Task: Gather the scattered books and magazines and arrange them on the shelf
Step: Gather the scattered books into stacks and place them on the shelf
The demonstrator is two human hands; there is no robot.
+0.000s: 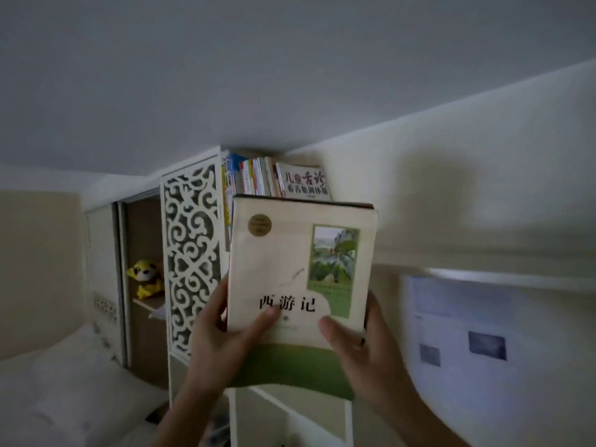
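**Book raised toward the crowded top shelf**

Both hands grip the cream-and-green book point(300, 285) by its lower edges: left hand point(222, 337) with thumb across the cover, right hand point(361, 350) likewise. The book stands upright, its top edge just below the row of books point(258, 179) packed on the top shelf point(225, 156) under the ceiling. Left of it stands a carved white side panel point(192, 253); bare wall point(451, 188) lies to the right.

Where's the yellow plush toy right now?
Head view, left side: the yellow plush toy sits on a shelf board inside the open wardrobe, just left of the white lattice panel.
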